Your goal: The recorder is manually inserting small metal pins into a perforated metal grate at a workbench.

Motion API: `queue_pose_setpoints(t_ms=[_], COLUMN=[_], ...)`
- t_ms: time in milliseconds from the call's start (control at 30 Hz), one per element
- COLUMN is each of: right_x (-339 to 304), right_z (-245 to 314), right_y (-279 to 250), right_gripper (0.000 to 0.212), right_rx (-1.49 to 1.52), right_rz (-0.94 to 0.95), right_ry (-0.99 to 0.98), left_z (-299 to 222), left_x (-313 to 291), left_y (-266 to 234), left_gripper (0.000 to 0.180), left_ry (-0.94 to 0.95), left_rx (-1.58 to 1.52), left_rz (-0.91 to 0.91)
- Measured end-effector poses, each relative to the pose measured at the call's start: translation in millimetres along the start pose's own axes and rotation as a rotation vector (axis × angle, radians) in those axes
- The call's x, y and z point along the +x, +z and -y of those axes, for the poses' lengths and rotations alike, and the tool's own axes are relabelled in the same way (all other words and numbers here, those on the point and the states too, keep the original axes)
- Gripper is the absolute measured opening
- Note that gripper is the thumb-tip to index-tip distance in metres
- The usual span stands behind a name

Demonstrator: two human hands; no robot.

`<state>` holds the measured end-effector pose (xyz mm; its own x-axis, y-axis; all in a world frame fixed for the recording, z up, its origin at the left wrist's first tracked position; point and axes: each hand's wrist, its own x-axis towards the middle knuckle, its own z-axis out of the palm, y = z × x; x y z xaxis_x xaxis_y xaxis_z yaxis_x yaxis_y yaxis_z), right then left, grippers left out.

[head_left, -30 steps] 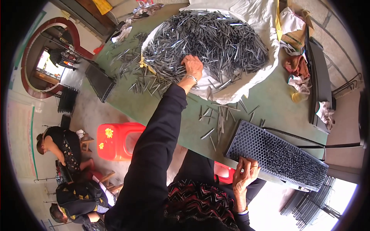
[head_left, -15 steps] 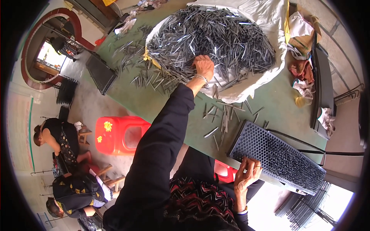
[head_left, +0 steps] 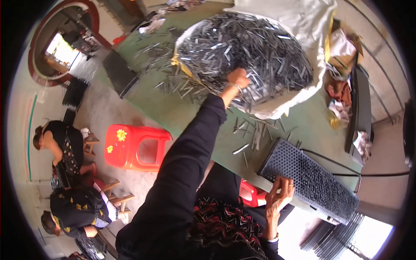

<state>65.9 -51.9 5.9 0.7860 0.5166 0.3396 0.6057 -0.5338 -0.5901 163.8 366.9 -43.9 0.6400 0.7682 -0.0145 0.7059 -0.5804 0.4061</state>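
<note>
The left hand [head_left: 238, 79] reaches into a heap of thin, glossy dark-grey strips [head_left: 264, 50], upper centre of the frame; blur hides whether it grips any. The right hand [head_left: 279, 195], fingers curled, meets the near edge of a black rectangular perforated tray [head_left: 282, 157], right of centre; any hold cannot be told. The tray appears partly filled: its lower-right portion looks rough and densely studded, while its upper-left holes, an even round grid, seem left to fill. An open white fabric sack [head_left: 284, 11] bears the heap on the green tabletop [head_left: 195, 119].
</note>
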Motion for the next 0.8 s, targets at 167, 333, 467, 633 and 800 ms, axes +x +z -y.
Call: queue_pose_setpoints(t_ms=[167, 333, 467, 633, 800], right_x=[37, 121, 177, 216, 199], right_z=[15, 55, 57, 30, 40], right_y=[0, 38, 112, 170, 180], right_gripper=[0.008, 0.016, 0.027, 0.030, 0.028], right_rx=[0.243, 0.123, -0.002, -0.041, -0.085], right_rz=[0.021, 0.146, -0.013, 0.233, 0.234], right_ry=[0.076, -0.202, -0.383, -0.219, -0.131], left_z=[-24, -15, -4, -9, -20], left_x=[-15, -23, -43, -66, -69], left_y=[33, 46, 48, 70, 76], left_gripper=[0.038, 0.031, 0.022, 0.022, 0.021], left_ry=[-0.143, -0.379, -0.289, -0.354, -0.489], left_rx=[-0.454, -1.162, -1.475, -1.707, -1.892], left_rz=[-0.050, -0.014, 0.067, 0.075, 0.078])
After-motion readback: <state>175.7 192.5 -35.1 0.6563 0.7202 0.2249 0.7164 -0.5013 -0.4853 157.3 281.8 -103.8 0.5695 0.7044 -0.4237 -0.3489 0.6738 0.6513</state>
